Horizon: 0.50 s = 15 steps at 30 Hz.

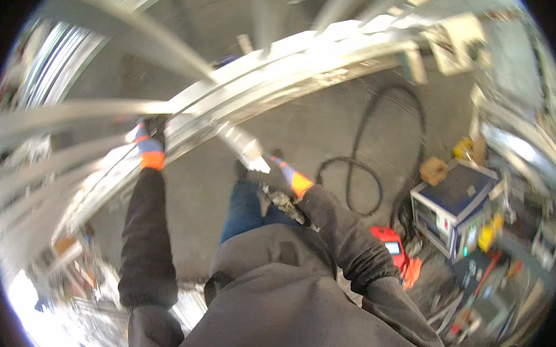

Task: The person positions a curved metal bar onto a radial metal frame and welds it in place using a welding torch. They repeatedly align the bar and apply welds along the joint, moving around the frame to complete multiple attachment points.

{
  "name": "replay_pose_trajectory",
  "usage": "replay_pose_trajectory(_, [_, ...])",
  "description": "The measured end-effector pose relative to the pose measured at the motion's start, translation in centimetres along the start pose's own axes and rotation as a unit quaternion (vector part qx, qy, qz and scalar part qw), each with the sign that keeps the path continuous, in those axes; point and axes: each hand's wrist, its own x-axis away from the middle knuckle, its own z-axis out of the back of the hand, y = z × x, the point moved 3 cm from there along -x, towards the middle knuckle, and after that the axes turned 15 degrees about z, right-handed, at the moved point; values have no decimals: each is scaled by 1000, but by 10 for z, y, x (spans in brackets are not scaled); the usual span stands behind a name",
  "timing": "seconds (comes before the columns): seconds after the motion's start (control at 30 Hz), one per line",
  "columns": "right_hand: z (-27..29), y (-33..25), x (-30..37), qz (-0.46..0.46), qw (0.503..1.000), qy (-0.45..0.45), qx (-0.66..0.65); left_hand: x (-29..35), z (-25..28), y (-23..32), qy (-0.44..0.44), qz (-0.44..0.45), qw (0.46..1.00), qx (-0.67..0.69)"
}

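1. On the far left, the frame's pale slats (83, 112) smear with motion blur, and their outer ends bend into the fisheye rim. They look like stiff metal, likely smooth under a glove; the hold would be round a slat near where it meets the rail.
2. The gloved left hand (152, 141) is at the frame's near edge, by a slat's inner end. Its dark fingers merge with the shadow there, so I cannot tell whether they grip the metal or only rest against it.
3. The long rail (321, 51) runs rightward, glaring white. It seems rigid and probably heavy as one piece with the slats; its surface detail is washed out.
4. The silver tool (241, 141) stands off the rail's near edge, above the floor (332, 122), its tip pointing up-left towards the rail. Whether the tip touches is unclear. It looks hard and fairly dense, best held by the rear body, clear of the tip.
5. The gloved right hand (284, 174) is wrapped around that rear body; the fingers are mostly hidden. A dark part below is too blurred to identify.
6. The black cable (422, 117) loops on the floor, looking flexible; its link to the tool is not visible.
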Motion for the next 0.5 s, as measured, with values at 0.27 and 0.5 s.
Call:
replay_pose_trajectory(0.27, [26,59,237,-88,877,274,385,-40,-26,-26,-181,99,901,382])
replay_pose_trajectory(0.5, [-142,235,251,3,657,745,-116,-26,-13,22,-187,-65,980,15])
